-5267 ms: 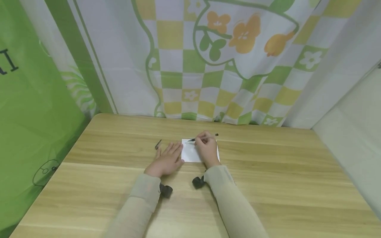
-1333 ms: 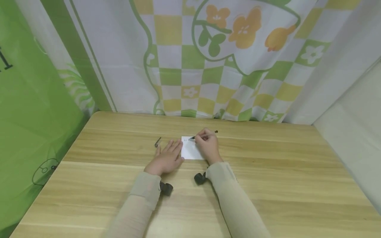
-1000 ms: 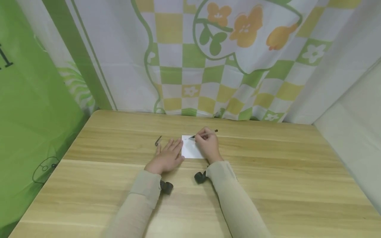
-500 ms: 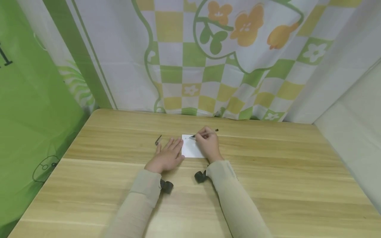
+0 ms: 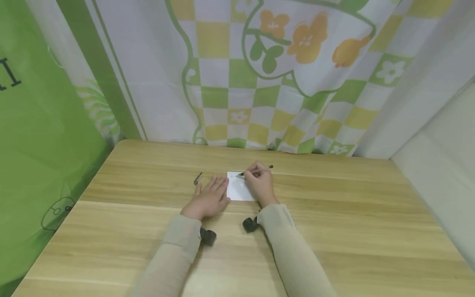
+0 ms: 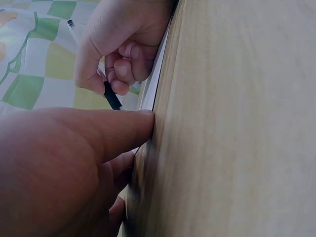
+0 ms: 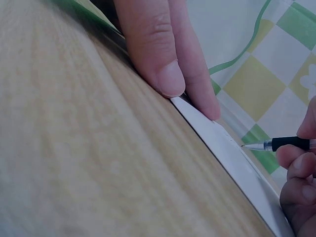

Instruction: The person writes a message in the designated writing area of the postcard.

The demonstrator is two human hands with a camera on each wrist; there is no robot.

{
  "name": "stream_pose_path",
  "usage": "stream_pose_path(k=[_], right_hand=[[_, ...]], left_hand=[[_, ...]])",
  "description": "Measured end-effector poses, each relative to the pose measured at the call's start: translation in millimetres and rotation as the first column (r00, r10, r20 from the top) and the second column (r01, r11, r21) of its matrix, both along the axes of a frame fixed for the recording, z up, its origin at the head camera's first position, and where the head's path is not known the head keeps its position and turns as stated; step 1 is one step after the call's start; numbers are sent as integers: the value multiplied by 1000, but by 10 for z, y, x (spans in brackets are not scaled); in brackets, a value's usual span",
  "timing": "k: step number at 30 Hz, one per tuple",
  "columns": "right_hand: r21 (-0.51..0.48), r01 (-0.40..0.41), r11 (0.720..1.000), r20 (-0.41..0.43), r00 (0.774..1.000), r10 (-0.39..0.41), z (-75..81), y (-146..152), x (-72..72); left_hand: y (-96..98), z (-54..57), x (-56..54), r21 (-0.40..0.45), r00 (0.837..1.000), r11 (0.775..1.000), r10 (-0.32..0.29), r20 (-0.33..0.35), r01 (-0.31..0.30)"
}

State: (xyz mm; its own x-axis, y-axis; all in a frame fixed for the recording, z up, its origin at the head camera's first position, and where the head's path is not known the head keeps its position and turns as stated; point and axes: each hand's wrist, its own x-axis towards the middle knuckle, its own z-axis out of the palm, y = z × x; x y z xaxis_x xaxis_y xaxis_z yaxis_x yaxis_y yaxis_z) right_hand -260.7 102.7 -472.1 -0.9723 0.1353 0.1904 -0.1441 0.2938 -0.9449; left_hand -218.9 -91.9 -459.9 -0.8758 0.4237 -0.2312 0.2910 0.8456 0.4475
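Observation:
A small white sheet of paper lies on the table, with a short row of tiny dark marks near its top left. My left hand rests flat with fingers spread, its fingertips and thumb on the paper's left edge. My right hand pinches a clear-barrelled pen with a black grip and rests over the right part of the sheet, which it hides. In the right wrist view the pen's metal tip is at the marks; whether it touches is hard to tell. Beyond my left fingers lies a black pen cap.
The wooden table extends to both sides. A white, green and yellow checked curtain hangs behind its far edge. A green cloth hangs at the left. Small black cameras sit at both wrists.
Since the earliest frame the row of marks has grown rightward, and the right hand with the pen has shifted slightly right. My left hand has stayed in place. The head view has tilted slightly.

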Motion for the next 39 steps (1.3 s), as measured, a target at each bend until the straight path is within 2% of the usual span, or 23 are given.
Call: stream_pose_path(k=[9,16,22,29,39], right_hand=[[3,1,1000,12,1000,-1,-30,22,11],[14,-4,1000,42,999,4,-32,16,44],[-4,-6,1000,20,1000,6,-45,29,43],[-30,-3,1000,6,1000,3,-28,33,14],[-10,-21,1000,10,1000,21,-10,4,-22]], left_hand=[[20,-27,17,7,1000,1000,-8,-10,8],[17,-61,26,7,1000,1000,0,19,0],[18,-71,30,18,1000,1000,-3,15,3],[15,-34,22,13,1000,1000,-7,15,7],[-11,30,4,-1,1000,1000,-8,19,8]])
